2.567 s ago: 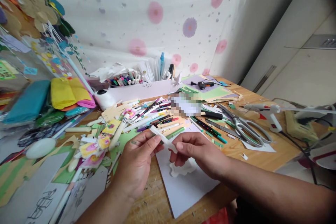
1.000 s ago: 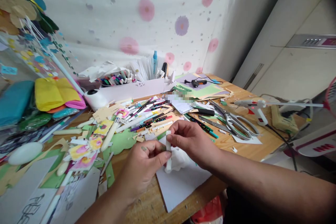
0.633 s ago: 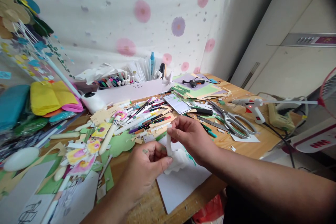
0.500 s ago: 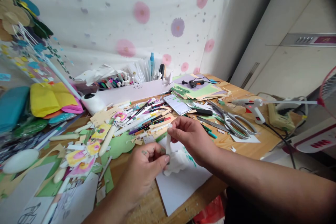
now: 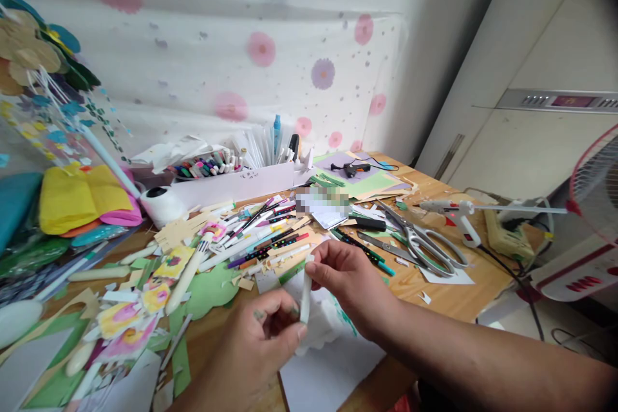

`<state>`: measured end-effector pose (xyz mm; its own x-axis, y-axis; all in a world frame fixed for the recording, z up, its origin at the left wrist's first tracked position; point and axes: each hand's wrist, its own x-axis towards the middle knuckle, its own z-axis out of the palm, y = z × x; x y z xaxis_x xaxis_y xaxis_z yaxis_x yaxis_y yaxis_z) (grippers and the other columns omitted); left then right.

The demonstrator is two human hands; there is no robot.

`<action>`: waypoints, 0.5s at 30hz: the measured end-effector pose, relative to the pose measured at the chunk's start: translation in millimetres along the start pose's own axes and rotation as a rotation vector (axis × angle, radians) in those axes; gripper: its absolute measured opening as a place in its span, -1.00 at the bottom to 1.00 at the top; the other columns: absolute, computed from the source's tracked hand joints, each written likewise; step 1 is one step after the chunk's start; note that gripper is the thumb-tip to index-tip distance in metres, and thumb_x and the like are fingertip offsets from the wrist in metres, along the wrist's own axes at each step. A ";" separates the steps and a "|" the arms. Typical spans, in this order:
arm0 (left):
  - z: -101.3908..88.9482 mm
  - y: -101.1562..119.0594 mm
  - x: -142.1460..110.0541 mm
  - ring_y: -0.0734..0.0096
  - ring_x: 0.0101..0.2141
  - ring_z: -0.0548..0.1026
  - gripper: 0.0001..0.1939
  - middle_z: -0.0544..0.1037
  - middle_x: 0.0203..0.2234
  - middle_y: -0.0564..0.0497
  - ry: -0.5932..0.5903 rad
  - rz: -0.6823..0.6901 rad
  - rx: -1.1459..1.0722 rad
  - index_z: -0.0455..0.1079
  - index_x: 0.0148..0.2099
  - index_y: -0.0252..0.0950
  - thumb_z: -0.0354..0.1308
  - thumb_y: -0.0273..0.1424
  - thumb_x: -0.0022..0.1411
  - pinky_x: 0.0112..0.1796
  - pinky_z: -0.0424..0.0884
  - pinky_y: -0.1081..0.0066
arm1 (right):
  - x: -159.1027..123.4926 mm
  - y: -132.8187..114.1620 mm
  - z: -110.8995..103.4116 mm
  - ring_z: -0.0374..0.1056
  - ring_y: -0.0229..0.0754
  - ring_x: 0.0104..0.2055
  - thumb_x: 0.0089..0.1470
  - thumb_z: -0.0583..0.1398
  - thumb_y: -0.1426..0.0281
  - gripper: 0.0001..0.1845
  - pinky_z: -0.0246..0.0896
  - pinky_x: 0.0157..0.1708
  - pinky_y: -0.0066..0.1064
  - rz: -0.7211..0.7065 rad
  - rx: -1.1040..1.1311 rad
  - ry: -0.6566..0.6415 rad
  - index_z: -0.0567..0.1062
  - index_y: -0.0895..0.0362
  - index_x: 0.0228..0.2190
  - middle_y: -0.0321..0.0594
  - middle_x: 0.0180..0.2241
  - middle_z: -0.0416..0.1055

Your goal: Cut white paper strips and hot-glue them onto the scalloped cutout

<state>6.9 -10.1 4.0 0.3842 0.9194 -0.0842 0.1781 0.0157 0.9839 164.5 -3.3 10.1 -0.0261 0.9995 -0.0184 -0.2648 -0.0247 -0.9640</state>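
A short white stick [image 5: 306, 288] stands nearly upright between my two hands, low in the middle of the view. My left hand [image 5: 258, 347] pinches its lower end with thumb and fingers closed. My right hand [image 5: 350, 283] pinches its upper end. Just behind the stick, a white scalloped paper cut-out [image 5: 322, 325] lies on a white sheet [image 5: 328, 376] on the wooden table [image 5: 449, 290].
Pens and markers [image 5: 261, 238] are strewn across the middle. Large scissors [image 5: 425, 244] and a white glue gun [image 5: 456, 214] lie to the right, with a power strip [image 5: 505, 232] and a fan [image 5: 591, 206] beyond. Coloured paper scraps [image 5: 120, 315] cover the left.
The stick went from slanted across my hands to nearly upright, and both hands drew closer together. The camera tilted up, so my hands sit lower in the view.
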 end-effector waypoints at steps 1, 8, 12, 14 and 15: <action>0.1 -0.9 -0.1 0.41 -0.55 0.29 -0.93 0.36 -0.65 0.12 0.002 0.016 -0.036 0.39 -0.53 -0.24 0.22 -0.40 -0.09 -0.52 0.18 0.46 | -0.7 0.2 0.2 0.15 -0.33 -0.55 -0.27 0.39 0.18 -0.60 0.06 -0.48 -0.45 0.008 0.000 -0.010 0.34 0.15 -0.58 -0.39 -0.62 0.27; -0.2 -6.6 3.5 0.45 -0.53 0.30 -0.80 0.33 -0.62 0.15 0.059 -0.034 -0.324 0.41 -0.47 -0.23 0.32 -0.25 -0.08 -0.48 0.24 0.48 | -5.8 7.6 3.9 0.11 -0.31 -0.52 -0.13 0.29 0.20 -0.69 0.02 -0.49 -0.44 0.012 -0.180 -0.086 0.34 0.14 -0.52 -0.35 -0.57 0.24; -1.7 -11.3 5.5 0.49 -0.54 0.22 -0.73 0.28 -0.64 0.15 0.110 -0.067 -0.273 0.36 -0.55 -0.28 0.32 -0.21 -0.07 -0.50 0.18 0.51 | -5.6 10.7 6.2 0.10 -0.31 -0.51 -0.10 0.24 0.28 -0.77 0.03 -0.48 -0.44 0.026 -0.206 -0.110 0.33 0.15 -0.50 -0.33 -0.55 0.25; -3.4 -14.4 6.3 0.49 -0.55 0.20 -0.71 0.26 -0.64 0.15 0.109 -0.097 -0.234 0.34 -0.55 -0.29 0.30 -0.21 -0.06 -0.51 0.16 0.51 | -5.1 10.5 6.7 0.10 -0.31 -0.51 -0.10 0.24 0.30 -0.79 0.03 -0.49 -0.45 0.036 -0.216 -0.109 0.33 0.15 -0.51 -0.34 -0.56 0.24; -4.3 -16.0 6.6 0.49 -0.55 0.19 -0.71 0.25 -0.64 0.16 0.107 -0.115 -0.221 0.33 -0.55 -0.29 0.30 -0.21 -0.05 -0.51 0.15 0.51 | -5.0 10.1 6.8 0.10 -0.31 -0.51 -0.11 0.23 0.31 -0.79 0.03 -0.49 -0.45 0.042 -0.213 -0.109 0.33 0.16 -0.51 -0.34 -0.56 0.24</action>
<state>2.7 -2.6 -11.6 0.2729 0.9427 -0.1917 0.0086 0.1969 0.9804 155.4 -8.7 2.3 -0.1395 0.9893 -0.0424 -0.0525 -0.0501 -0.9974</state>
